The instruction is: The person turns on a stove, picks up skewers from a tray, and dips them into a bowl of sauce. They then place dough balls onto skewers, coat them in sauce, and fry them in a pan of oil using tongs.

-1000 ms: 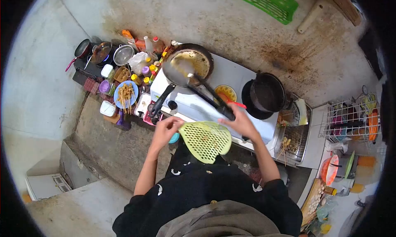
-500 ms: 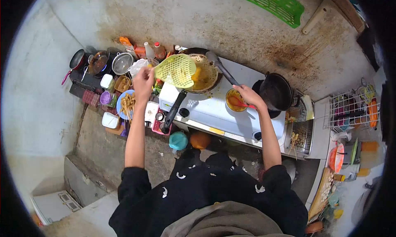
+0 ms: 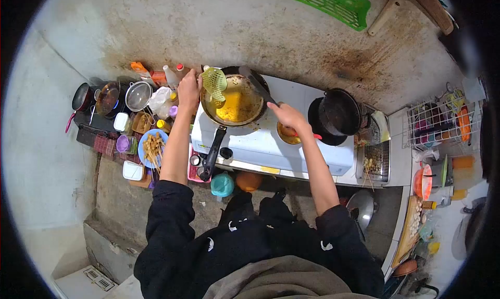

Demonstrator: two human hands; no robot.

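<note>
Green slotted tool (image 3: 214, 82), dark spatula (image 3: 259, 87) in hands (image 3: 189, 88), stove label (image 3: 202, 147) unreadable

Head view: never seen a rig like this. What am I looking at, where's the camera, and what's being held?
No robot here: one person works bare-handed, filmed by a wide-angle camera worn on the head, looking down. All pictures come from it.

The left hand holds a perforated green tool over the frying pan. The right hand grips a dark long-handled utensil, which reaches over it too. Yellow food is in the pan.

The pan and a black pot sit on the white stove. Off to the left, a blue plate bears skewered food.
</note>
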